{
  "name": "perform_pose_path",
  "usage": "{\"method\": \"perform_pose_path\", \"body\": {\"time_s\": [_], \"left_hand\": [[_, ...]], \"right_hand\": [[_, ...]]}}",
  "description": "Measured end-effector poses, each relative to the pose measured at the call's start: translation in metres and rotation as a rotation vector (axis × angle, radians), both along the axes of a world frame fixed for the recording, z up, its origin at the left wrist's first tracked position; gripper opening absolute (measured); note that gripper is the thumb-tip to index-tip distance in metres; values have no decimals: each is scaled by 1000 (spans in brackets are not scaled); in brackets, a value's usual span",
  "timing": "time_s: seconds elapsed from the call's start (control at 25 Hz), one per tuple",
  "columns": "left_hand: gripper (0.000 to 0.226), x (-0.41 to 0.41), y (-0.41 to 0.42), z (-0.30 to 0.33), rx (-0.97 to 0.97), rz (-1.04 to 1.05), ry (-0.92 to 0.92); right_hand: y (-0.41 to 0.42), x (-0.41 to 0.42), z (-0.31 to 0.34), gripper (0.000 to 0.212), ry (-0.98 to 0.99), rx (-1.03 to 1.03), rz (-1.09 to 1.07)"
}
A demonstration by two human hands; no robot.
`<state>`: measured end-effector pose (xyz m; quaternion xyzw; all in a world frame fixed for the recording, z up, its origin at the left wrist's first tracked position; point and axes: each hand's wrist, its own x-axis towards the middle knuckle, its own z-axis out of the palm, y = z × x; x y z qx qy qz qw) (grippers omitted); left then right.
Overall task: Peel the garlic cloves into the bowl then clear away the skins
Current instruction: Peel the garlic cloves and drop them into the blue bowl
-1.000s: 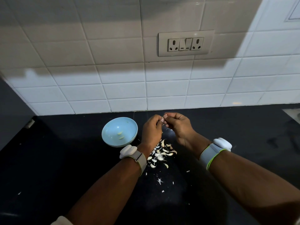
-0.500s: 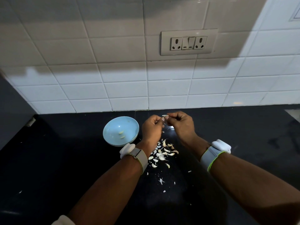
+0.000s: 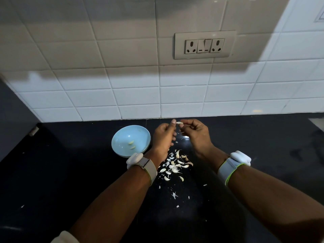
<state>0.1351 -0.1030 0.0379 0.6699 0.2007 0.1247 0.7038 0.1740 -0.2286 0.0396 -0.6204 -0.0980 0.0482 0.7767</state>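
While the peeling goes on: both hands are raised over the far part of the dark tabletop [image 3: 52, 172], just right of the bowl.
Right hand [image 3: 197, 135]: thumb and forefinger pinch a pale garlic clove [image 3: 179, 122] at its near end; the other fingers are curled under.
Left hand [image 3: 164, 137]: fingers loosely curled, thumb up beside the clove's free end; whether it touches the clove or holds a scrap of skin, I cannot tell.
Change: half a second ago the two hands were pressed together on the clove; now a gap has opened between them and the clove shows bare and pale in the right hand alone.
Meaning: by my reading the skin has just come off this clove, so dropping it in the bowl is likely next.
Bowl [image 3: 122, 132]: light blue, left of the left hand, with two peeled cloves [image 3: 131, 145] lying inside.
Skins and cloves [image 3: 175, 165]: a loose pile on the tabletop between the wrists, with small flakes scattered nearer; which pieces are unpeeled is hard to tell.
Progress: early, with the clearing of skins not begun.
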Motion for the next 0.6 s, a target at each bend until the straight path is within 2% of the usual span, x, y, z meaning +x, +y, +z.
{"method": "perform_pose_path", "body": {"time_s": [0.12, 0.24, 0.36, 0.6], "left_hand": [[27, -1, -4, 3, -11, -11, -133], [12, -1, -4, 3, 81, 16, -166], [9, 1, -1, 2, 245, -7, -155], [17, 0, 2, 3, 618, -72, -169]], "right_hand": [[2, 0, 0, 16, 18, 23, 30], [3, 3, -2, 14, 102, 93, 25], [1, 5, -3, 13, 147, 120, 30], [-1, 8, -7, 14, 157, 77, 72]]}}
